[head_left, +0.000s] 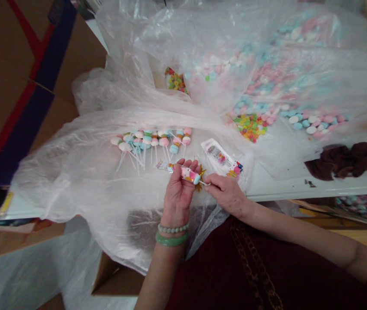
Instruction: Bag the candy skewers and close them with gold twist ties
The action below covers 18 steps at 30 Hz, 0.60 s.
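A person's left hand (177, 193) lies palm up, fingers half curled, cradling a clear plastic sleeve (183, 173) packed with pastel candies across the fingertips; the right hand (226, 193) pinches the sleeve's protruding white stick (204, 183) between thumb and fingers, above a plastic sheet (83, 181).

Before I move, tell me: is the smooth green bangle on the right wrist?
No, the smooth green bangle circles the left wrist, and the right wrist is bare.
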Tool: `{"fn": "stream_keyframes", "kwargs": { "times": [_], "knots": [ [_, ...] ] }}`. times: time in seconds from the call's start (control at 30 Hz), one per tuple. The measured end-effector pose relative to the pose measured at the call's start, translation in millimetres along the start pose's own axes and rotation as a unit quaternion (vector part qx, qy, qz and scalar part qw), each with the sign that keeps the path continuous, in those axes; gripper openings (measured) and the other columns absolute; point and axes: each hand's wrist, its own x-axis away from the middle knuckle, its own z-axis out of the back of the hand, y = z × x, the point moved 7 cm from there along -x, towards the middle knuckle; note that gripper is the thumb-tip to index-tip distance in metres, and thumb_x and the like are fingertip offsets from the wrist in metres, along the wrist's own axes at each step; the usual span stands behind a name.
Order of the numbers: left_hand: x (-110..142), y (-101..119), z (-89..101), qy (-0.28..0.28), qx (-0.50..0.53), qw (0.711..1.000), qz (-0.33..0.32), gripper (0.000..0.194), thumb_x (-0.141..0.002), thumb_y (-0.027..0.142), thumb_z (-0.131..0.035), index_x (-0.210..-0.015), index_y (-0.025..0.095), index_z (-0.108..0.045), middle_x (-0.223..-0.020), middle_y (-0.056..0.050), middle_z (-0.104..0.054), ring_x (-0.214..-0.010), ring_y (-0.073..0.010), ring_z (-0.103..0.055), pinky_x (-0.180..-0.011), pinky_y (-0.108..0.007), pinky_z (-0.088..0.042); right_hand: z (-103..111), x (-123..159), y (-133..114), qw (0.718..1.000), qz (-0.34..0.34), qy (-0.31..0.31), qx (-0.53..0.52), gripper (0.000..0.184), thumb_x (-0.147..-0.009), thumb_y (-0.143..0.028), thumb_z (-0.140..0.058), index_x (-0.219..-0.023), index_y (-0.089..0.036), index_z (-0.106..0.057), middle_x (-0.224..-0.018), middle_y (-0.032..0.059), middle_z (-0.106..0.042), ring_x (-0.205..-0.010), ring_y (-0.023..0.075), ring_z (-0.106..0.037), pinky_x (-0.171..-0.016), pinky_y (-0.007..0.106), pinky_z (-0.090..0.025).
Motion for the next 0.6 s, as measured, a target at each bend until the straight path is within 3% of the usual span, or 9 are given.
{"fn": "stream_keyframes", "kwargs": {
  "times": [0.2, 0.6],
  "knots": [
    [0, 0, -3.7, 0.019, 0.055, 0.998, -0.019, 0.025, -0.097, 0.024, -0.039, -0.089, 0.015, -0.061, -0.089, -0.004, -0.067, -0.093, -0.0146, -0.067, -0.091, -0.033, -0.052, -4, 4, -13, 0.994, 0.048, -0.001, 0.093, 0.012, -0.086, -0.019, -0.049, -0.076, -0.020, -0.056, -0.072, -0.0006, -0.059, -0.071, 0.0139, -0.054, -0.067, 0.025, -0.034],
    [2, 6, -4.2, 0.027, 0.078, 0.996, -0.029, 0.024, -0.097, 0.024, -0.040, -0.090, 0.018, -0.062, -0.085, -0.003, -0.068, -0.091, -0.0129, -0.066, -0.092, -0.032, -0.051, -11, 17, -32, 0.973, 0.114, -0.028, 0.200, 0.020, -0.094, -0.023, -0.039, -0.087, -0.019, -0.057, -0.079, 0.0066, -0.062, -0.074, 0.0177, -0.054, -0.066, 0.029, -0.034]
  ]
}}
